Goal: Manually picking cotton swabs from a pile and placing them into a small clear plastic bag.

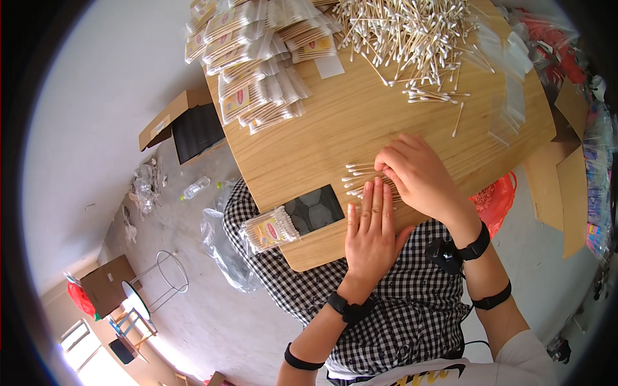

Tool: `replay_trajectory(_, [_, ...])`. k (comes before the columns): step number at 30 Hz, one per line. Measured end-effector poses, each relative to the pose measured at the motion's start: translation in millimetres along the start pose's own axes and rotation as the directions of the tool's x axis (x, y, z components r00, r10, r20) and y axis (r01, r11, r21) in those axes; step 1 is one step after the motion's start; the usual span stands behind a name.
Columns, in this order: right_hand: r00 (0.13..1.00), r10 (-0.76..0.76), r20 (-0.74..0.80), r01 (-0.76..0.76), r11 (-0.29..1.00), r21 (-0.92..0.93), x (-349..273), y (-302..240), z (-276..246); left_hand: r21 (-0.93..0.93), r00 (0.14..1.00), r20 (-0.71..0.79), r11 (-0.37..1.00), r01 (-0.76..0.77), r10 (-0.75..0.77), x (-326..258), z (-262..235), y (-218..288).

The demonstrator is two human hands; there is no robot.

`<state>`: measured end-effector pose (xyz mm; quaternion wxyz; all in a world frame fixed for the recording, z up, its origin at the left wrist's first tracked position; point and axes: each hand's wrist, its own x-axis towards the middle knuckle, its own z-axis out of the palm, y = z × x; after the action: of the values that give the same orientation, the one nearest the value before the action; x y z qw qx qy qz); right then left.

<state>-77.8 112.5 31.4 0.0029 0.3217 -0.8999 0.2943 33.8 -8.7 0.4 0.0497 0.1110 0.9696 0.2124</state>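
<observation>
A small row of cotton swabs (353,179) lies on the wooden table near its front edge, white tips to the left. My left hand (371,241) lies flat with fingers stretched out, its fingertips touching the nearer swabs. Just above and to the right, my right hand (417,172) has its fingers bent together in a pinch at the far swabs of that row; its palm hides the other swab ends. Left of my hands are a dark phone-like slab (315,210) and a clear packet of swabs (270,230) at the table edge.
A large loose heap of cotton swabs (412,32) covers the far side, with a few strays before it. Stacked filled packets (257,71) stand far left. Clear plastic bags (512,96) lie at the right. Open cardboard boxes (553,186) flank the wooden table (309,148).
</observation>
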Motion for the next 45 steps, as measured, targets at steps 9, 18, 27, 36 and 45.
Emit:
replay_trajectory(9, [0.999, 0.002, 0.043, -0.001, 1.0, -0.028, 2, 1, 0, 0.014, 1.0, -0.022, 1.0, 0.001, -0.001, 0, 2, 0])
replay_trajectory(18, [0.998, 0.045, 0.034, -0.044, 0.999, -0.024, 5, -2, 2, 0.021, 0.999, -0.033, 1.0, 0.001, 0.0, 0, 2, 0])
replay_trajectory(27, [1.0, 0.01, -0.003, -0.01, 0.999, -0.037, 8, -2, 6, 0.05, 0.999, -0.03, 0.999, -0.009, 0.011, 0, 3, -1])
replay_trajectory(36, [0.992, 0.124, -0.038, -0.124, 0.992, 0.01, 14, -6, 6, 0.041, 0.999, -0.035, 0.999, -0.011, 0.012, -1, 3, 0])
replay_trajectory(45, [0.996, 0.004, -0.087, -0.009, 0.998, -0.056, 11, 6, 9, 0.05, 1.0, -0.026, 0.999, -0.013, 0.015, -1, 4, 1])
